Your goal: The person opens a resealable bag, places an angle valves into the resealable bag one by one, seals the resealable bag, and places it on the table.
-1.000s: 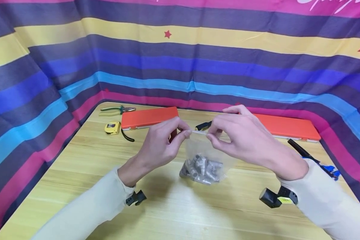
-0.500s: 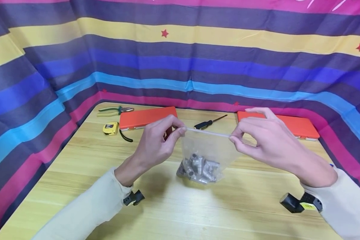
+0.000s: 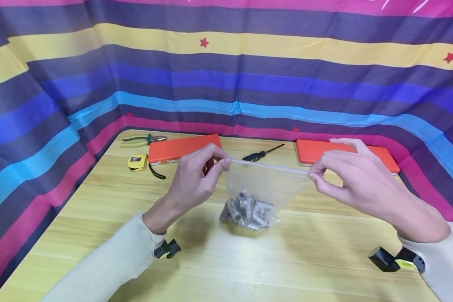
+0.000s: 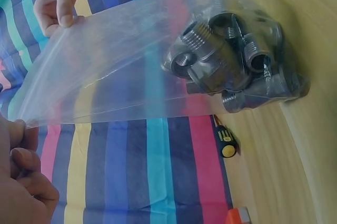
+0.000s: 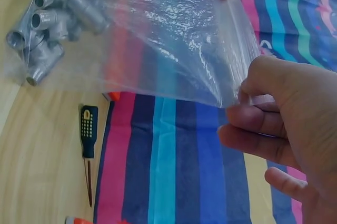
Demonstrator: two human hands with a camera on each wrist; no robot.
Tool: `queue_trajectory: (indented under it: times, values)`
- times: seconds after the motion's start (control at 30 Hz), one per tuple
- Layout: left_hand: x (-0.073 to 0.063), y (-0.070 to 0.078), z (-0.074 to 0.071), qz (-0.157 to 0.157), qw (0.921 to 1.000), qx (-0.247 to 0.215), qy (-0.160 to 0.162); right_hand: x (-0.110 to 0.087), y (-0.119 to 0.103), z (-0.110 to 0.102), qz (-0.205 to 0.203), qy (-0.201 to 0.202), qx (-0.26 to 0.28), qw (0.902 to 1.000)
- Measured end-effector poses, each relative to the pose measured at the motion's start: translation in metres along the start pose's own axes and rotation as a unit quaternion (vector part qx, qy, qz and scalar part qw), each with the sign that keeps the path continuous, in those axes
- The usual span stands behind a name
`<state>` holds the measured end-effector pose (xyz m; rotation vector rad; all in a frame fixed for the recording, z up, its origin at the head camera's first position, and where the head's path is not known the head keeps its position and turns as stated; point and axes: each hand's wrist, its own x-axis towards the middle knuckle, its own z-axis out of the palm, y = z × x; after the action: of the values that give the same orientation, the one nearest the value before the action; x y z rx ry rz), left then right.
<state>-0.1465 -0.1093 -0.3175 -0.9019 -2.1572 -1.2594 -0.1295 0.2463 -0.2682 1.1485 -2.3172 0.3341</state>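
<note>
A clear zip bag [image 3: 266, 180] hangs upright between both hands, its top edge stretched nearly straight. Grey threaded metal pipe fittings [image 3: 247, 209], several of them, are heaped in its lower part, as the left wrist view also shows [image 4: 210, 60]. The left hand [image 3: 198, 176] pinches the left top corner between thumb and finger. At the opposite corner, the right hand [image 3: 356, 184] pinches the zip edge with thumb and forefinger, its other fingers apart from the bag. Whether the bag's bottom touches the table is hard to tell.
Behind the bag lies a black-handled screwdriver [image 3: 262, 155]. Two flat orange cases [image 3: 185, 147] rest along the back. At the back left are green-handled pliers [image 3: 143, 139] and a yellow tape measure [image 3: 137, 162]. A striped cloth [image 3: 230, 75] surrounds the wooden table [image 3: 109, 209].
The right hand has slid rightward along the bag's top edge, away from the left hand, to the far corner. The top edge is now drawn out. The left hand keeps its pinch.
</note>
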Motion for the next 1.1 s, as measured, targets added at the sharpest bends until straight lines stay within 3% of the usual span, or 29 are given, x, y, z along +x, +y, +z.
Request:
queue_trajectory:
  times: [0.23,0.53,0.67,0.9,1.0,1.1]
  values:
    - [0.0,0.001,0.0,-0.015,0.9998,-0.011,-0.003,-0.009,0.007,0.004,0.003,0.036,0.035,0.9987]
    - [0.001,-0.002,-0.005,-0.03,0.9992,-0.02,-0.018,-0.003,0.004,0.014,0.061,0.043,0.073,0.9945]
    - [0.001,-0.003,-0.006,-0.03,0.9992,-0.013,-0.022,-0.002,0.005,0.018,0.039,0.06,0.075,0.9946]
    - [0.003,-0.005,-0.006,-0.024,0.9996,0.002,-0.014,0.001,0.004,0.008,-0.002,0.053,0.033,0.9981]
    - [0.004,0.001,-0.007,-0.035,0.9992,-0.014,-0.011,0.003,0.003,0.0,-0.02,0.065,0.025,0.9974]
    - [0.006,0.01,-0.009,-0.053,0.9972,-0.047,-0.022,0.002,0.006,-0.01,-0.008,0.07,0.038,0.9968]
